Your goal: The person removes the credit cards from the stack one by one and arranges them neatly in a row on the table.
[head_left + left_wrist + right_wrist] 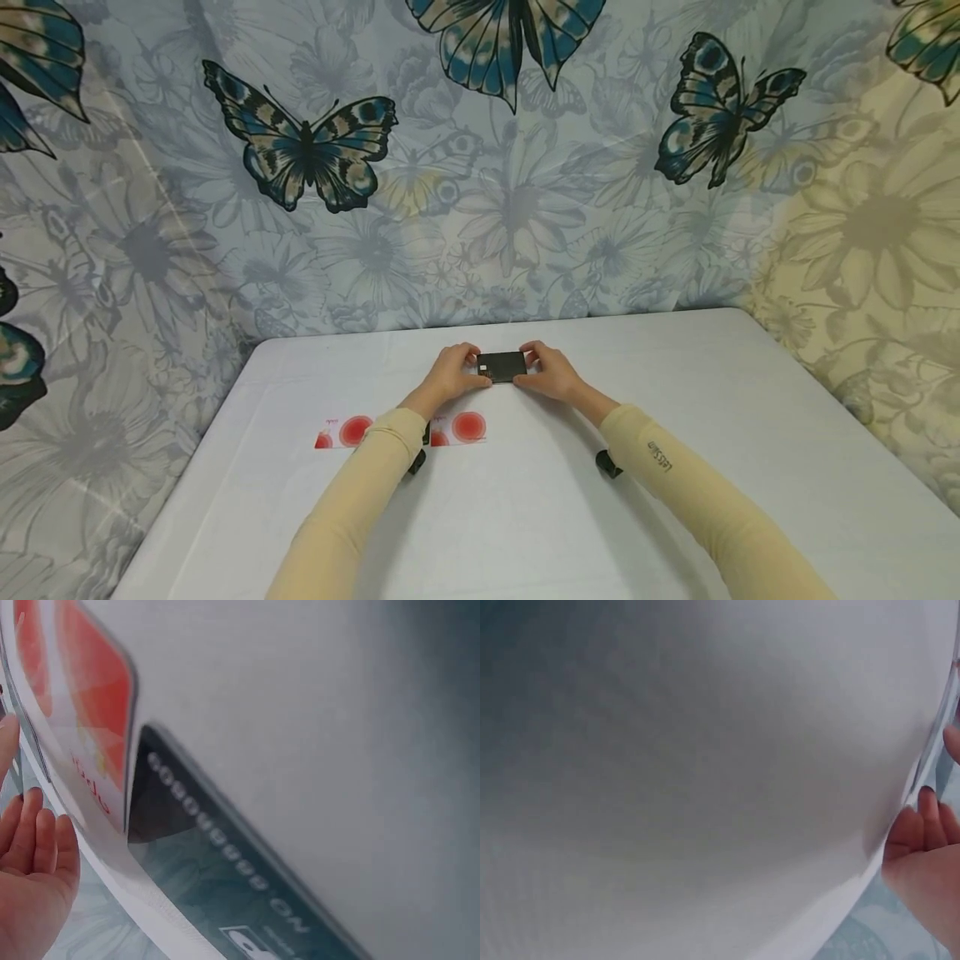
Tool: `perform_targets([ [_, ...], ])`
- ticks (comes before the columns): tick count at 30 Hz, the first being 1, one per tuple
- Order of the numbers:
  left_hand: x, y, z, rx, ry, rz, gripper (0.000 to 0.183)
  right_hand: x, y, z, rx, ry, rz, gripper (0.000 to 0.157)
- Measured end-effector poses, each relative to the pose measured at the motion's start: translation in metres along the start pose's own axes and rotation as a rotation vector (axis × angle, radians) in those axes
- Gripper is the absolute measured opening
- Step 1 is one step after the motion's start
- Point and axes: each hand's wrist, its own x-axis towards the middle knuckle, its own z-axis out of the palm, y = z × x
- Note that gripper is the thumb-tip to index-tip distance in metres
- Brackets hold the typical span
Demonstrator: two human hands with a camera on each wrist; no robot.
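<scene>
A small black card (502, 367) is held by both hands over the far middle of the white table in the head view. My left hand (452, 372) pinches its left end between thumb and fingers. On the opposite end, my right hand (551, 372) grips it the same way. Below the left wrist lie red-and-white cards (468, 427), partly covered by the sleeve. The left wrist view shows a dark card (202, 840) with raised digits beside a red-patterned card (94, 682). The right wrist view catches only a sliver of the held card at its right edge.
The white table (525, 517) reaches back to a fabric wall (517, 250) printed with butterflies and flowers. Fabric walls also flank the table left and right. Small black devices (608, 463) sit under the wrists.
</scene>
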Motion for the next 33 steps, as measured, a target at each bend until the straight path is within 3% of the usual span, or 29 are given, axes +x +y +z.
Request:
perform_targets([
  [13,-0.012,-0.002,-0.006,-0.055,0.062,0.060,0.053,-0.003,-0.009,0.003,0.060,0.059,-0.067,0.057],
  [22,-0.016,-0.004,-0.007,-0.172,0.097,0.037,0.055,-0.003,-0.014,0.006,0.066,0.069,-0.080,0.057],
  [33,-0.020,-0.008,-0.009,-0.219,0.130,0.036,0.057,-0.004,-0.020,0.010,0.096,0.091,-0.110,0.057],
])
